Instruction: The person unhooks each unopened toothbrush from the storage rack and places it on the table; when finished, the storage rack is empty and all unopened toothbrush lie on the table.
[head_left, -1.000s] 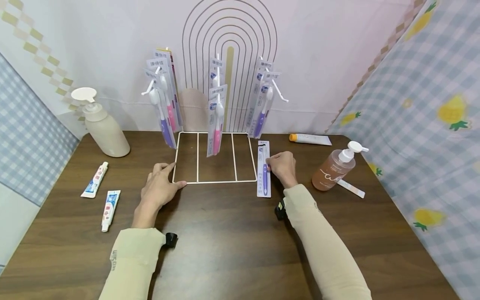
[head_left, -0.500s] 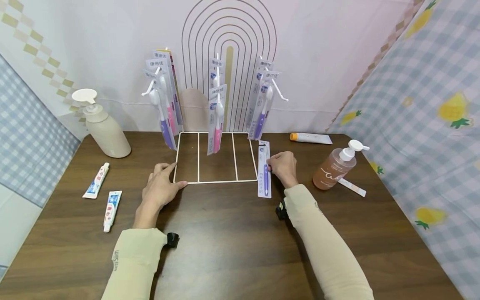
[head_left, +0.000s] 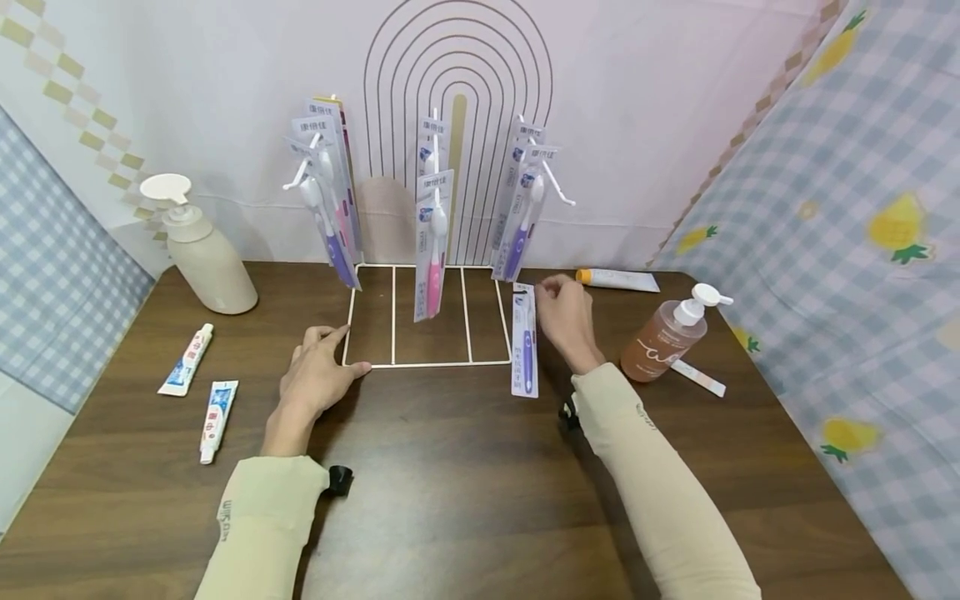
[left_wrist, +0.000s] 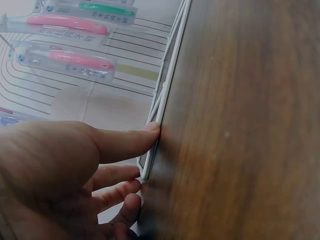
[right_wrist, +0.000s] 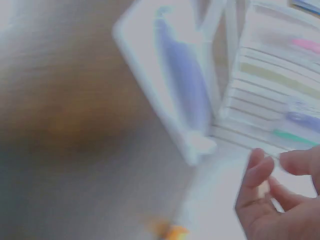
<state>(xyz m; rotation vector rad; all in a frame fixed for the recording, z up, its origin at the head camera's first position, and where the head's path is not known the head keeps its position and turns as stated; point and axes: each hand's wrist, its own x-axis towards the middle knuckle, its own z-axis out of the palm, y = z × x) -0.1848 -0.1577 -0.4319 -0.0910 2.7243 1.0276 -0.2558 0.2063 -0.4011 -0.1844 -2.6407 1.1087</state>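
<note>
The right hand has its fingers loosely bent, with a small gap between thumb and forefinger and nothing seen held. They are just beside the top end of the loose toothbrush; a moment ago they were at the middle of its right edge. That seems to leave the toothbrush unheld, so lifting it would need a fresh grip. It lies packed on the worktop, just beside the rack's right front corner; the right wrist view is too blurred to show whether they touch.

The left hand has fingers and thumb apart, touching the left front corner of the rack, as in the previous frames; it probably steadies it.

Above, the hung toothbrushes sit at slightly altered angles, the front left one most plainly, which suggests the rack was jogged. Farther right stand the amber bottle and, behind it, the lying orange-capped tube; far left, the white bottle.
</note>
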